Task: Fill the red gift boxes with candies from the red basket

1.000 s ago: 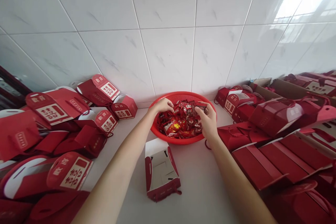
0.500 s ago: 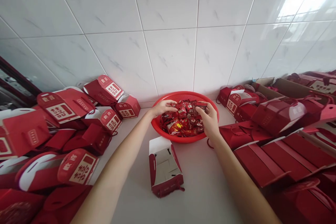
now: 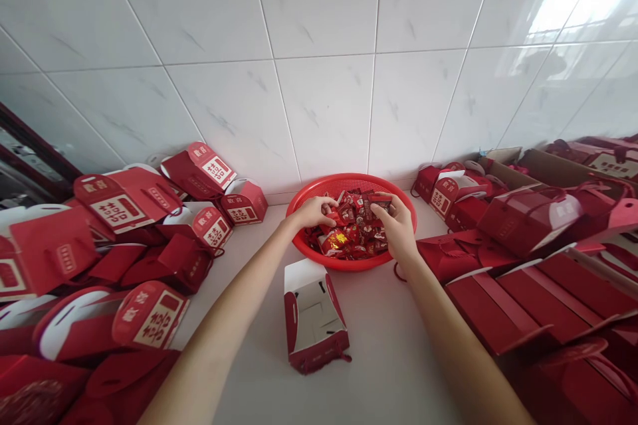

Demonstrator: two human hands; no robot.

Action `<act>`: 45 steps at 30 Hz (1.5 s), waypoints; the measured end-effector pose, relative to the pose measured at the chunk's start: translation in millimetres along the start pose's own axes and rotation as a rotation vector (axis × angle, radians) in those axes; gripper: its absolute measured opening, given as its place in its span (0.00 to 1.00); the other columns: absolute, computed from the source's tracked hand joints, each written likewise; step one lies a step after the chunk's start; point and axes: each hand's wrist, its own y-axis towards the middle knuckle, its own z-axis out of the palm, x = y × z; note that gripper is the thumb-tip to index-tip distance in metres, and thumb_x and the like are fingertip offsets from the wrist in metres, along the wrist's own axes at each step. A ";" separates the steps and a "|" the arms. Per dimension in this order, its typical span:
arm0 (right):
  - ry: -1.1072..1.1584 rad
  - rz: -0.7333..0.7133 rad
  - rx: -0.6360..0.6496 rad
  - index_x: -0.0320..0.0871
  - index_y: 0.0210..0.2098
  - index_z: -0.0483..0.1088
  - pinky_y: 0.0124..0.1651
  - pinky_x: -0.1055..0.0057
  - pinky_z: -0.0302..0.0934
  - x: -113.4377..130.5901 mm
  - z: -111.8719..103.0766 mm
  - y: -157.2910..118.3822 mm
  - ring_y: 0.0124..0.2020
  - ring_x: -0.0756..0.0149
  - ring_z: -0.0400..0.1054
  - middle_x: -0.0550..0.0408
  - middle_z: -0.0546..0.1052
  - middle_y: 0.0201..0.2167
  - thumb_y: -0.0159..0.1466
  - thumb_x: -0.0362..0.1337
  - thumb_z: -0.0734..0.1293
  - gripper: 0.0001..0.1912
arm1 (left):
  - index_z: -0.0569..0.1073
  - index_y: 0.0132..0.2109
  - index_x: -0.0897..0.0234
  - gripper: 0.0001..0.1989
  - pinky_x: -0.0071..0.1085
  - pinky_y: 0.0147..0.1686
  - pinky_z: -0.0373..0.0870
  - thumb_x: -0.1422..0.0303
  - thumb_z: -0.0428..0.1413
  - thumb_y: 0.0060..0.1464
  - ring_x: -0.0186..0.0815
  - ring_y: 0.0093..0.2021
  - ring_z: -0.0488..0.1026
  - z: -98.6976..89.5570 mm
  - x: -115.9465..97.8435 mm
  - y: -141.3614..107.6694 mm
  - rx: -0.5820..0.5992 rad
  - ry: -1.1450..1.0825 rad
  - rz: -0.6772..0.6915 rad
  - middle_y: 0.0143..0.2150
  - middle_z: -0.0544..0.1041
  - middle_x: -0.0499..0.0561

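Note:
Wrapped red candies (image 3: 351, 229) fill much of a red plastic basket (image 3: 343, 264) by the wall. Over its left side, my left hand (image 3: 318, 211) is closed, thumb and fingers pinching a red candy wrapper (image 3: 335, 218). My right hand (image 3: 396, 219) reaches over the right side, its thumb and fingers closed on a dark red packet (image 3: 381, 200). Just in front of the basket, an open red box (image 3: 316, 319) with a pale interior lies on the white counter (image 3: 389, 358); no candy shows inside it.
Red gift boxes (image 3: 124, 202) are piled along the left side. More red boxes (image 3: 538, 219) are stacked on the right, some around an open brown carton (image 3: 541, 166). A tiled wall (image 3: 323, 106) stands behind the basket.
My left hand has moved slightly right and down, and its fingers have closed on a red wrapper. My right hand has barely moved.

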 end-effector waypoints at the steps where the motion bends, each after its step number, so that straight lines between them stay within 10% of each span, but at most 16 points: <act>1: 0.000 0.000 -0.003 0.46 0.40 0.72 0.46 0.61 0.67 0.4 0.1 -0.2 0.40 0.59 0.72 0.54 0.78 0.36 0.54 0.44 0.72 0.16 | 0.80 0.43 0.61 0.26 0.33 0.41 0.70 0.63 0.71 0.31 0.41 0.38 0.75 -0.2 -0.6 -0.3 -0.001 0.033 0.015 0.35 0.79 0.49; 12: 0.002 0.012 -0.013 0.46 0.39 0.72 0.45 0.61 0.67 -0.1 -0.4 0.5 0.39 0.59 0.72 0.55 0.79 0.35 0.52 0.43 0.72 0.16 | 0.77 0.52 0.61 0.27 0.34 0.48 0.73 0.61 0.67 0.44 0.46 0.51 0.77 0.8 -14.2 -4.4 0.092 0.351 -0.092 0.49 0.81 0.54; 25: -0.029 -0.004 -0.028 0.45 0.39 0.72 0.41 0.63 0.67 -2.3 -0.8 1.4 0.36 0.61 0.72 0.56 0.78 0.33 0.52 0.43 0.71 0.15 | 0.79 0.52 0.65 0.22 0.42 0.61 0.66 0.77 0.58 0.49 0.52 0.61 0.69 0.5 -29.0 -12.7 -0.198 0.645 -0.104 0.58 0.75 0.60; 34: -0.012 -0.012 -0.011 0.45 0.40 0.72 0.44 0.61 0.67 -3.7 -1.4 1.4 0.39 0.59 0.73 0.54 0.79 0.35 0.54 0.43 0.72 0.16 | 0.83 0.39 0.57 0.11 0.32 0.43 0.74 0.72 0.58 0.49 0.41 0.40 0.79 12.4 -49.3 16.9 0.257 0.831 -0.071 0.39 0.83 0.52; 45: -0.024 -0.003 -0.017 0.44 0.41 0.72 0.43 0.63 0.66 -3.9 -0.8 1.7 0.39 0.60 0.71 0.54 0.78 0.36 0.53 0.43 0.72 0.17 | 0.81 0.45 0.60 0.25 0.42 0.50 0.74 0.56 0.67 0.37 0.50 0.46 0.79 25.1 -53.3 21.0 0.401 0.929 -0.178 0.46 0.82 0.59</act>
